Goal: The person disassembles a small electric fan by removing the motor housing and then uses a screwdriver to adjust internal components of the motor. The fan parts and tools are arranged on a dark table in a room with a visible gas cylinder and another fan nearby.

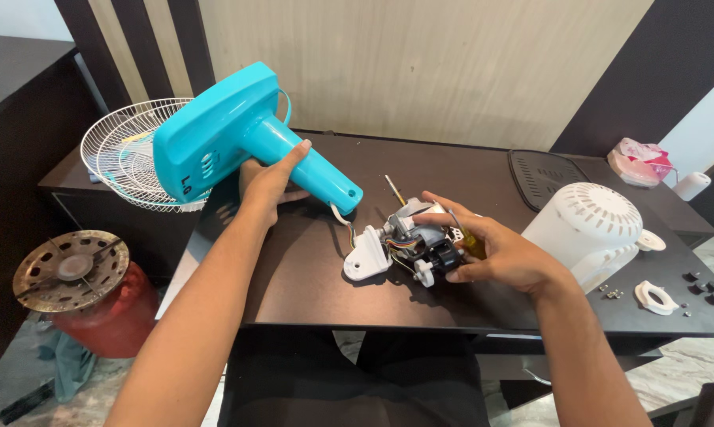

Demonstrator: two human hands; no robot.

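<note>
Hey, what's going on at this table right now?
A person is working on a taken-apart fan at a dark table. The left hand grips the neck of the turquoise fan base, lifted off the table. The right hand rests on the exposed fan motor. A white motor cover, a wire grille and small screws lie nearby.

left hand point(268, 183) gripping fan stand point(238, 134), right hand point(495, 251) on motor point(420, 241)
</note>
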